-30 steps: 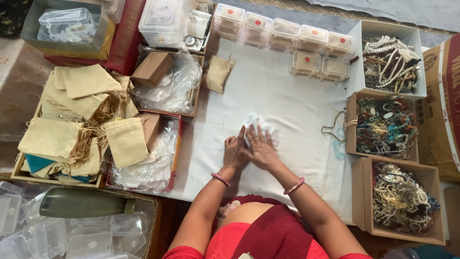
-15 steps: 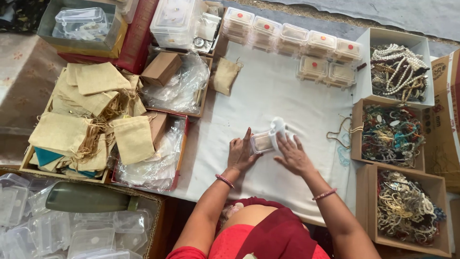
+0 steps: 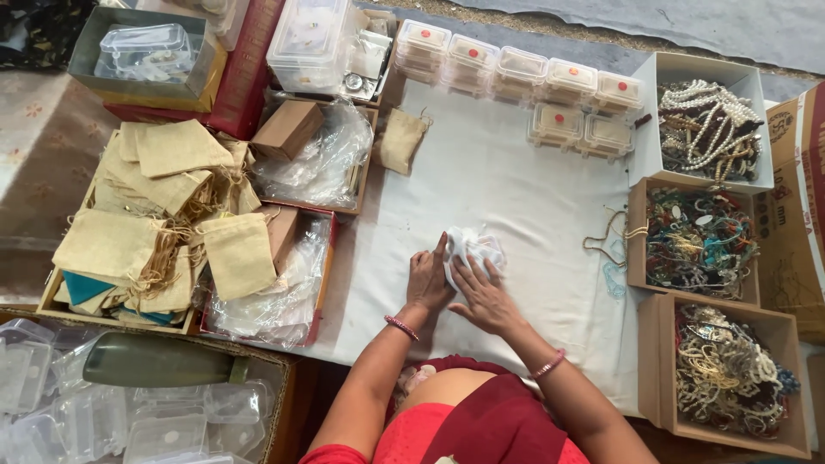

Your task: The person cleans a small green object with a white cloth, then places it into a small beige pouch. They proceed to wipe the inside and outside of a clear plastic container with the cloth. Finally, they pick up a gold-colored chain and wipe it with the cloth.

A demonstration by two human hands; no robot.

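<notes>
On the white cloth in front of me lies a small bundle wrapped in white tissue paper. My left hand presses against its left side with the fingers flat. My right hand lies over its near edge, fingers spread on the paper. The small clear plastic box is hidden under the paper. Both wrists carry pink bangles.
Small clear lidded boxes line the cloth's far edge. Three open cartons of bead necklaces stand at the right. Beige drawstring pouches fill a tray at the left. Empty plastic boxes and a green bottle sit at the lower left.
Half a second ago the clear box showed between my hands with the paper lifted. Now the tissue covers it and both hands press it down.
</notes>
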